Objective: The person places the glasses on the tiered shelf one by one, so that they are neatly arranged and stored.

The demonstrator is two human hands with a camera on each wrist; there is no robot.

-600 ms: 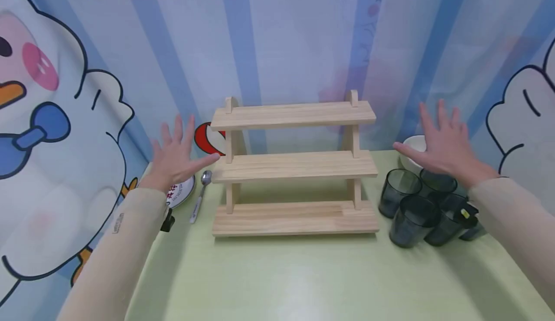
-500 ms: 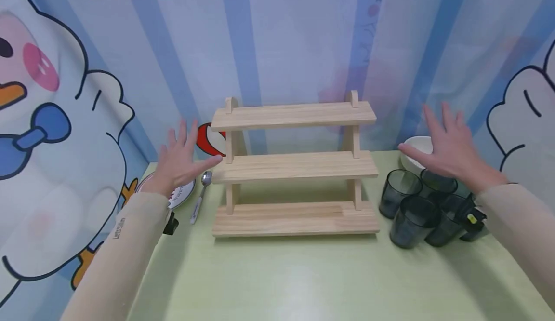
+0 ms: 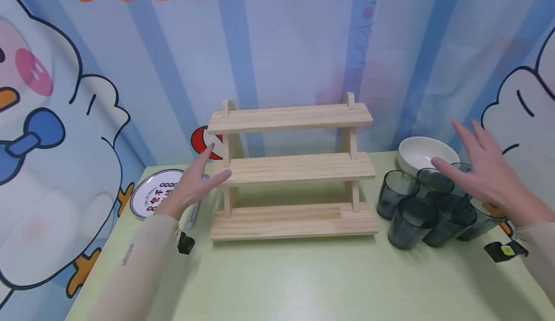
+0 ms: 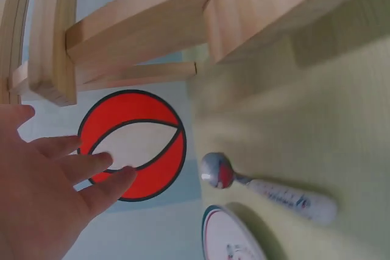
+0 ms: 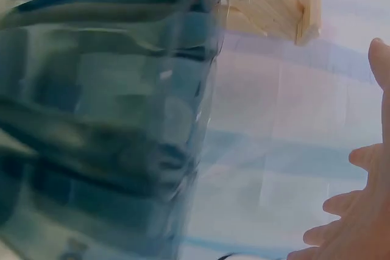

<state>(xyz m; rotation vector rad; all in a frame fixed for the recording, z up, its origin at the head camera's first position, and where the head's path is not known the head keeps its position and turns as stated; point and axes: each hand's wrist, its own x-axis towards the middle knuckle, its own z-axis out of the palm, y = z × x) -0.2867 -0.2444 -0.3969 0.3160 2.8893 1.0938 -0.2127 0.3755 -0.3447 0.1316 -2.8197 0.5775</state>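
Observation:
In the head view my left hand (image 3: 191, 188) is held in the air by the left side of a three-tier wooden shelf (image 3: 295, 167), fingers extended and nothing in them. A spoon (image 4: 292, 199) with a white patterned handle lies below it, partly hidden by the hand in the head view. Beside the spoon is a round white plate (image 3: 147, 195) with red lettering and a dark rim. My right hand (image 3: 490, 174), its fingers spread and holding nothing, hovers over several dark, see-through glasses (image 3: 412, 227) right of the shelf. These glasses (image 5: 103, 101) fill the right wrist view's left side.
A white bowl (image 3: 422, 152) stands behind the glasses, near the back edge. The pale green table (image 3: 286, 277) extends in front of the shelf. A blue striped cloth (image 3: 295, 36) with cartoon ducks hangs close behind everything.
My left hand has shifted right and down, revealing more of the plate and covering part of the spoon. My right hand has moved right and down, so the bowl shows more fully.

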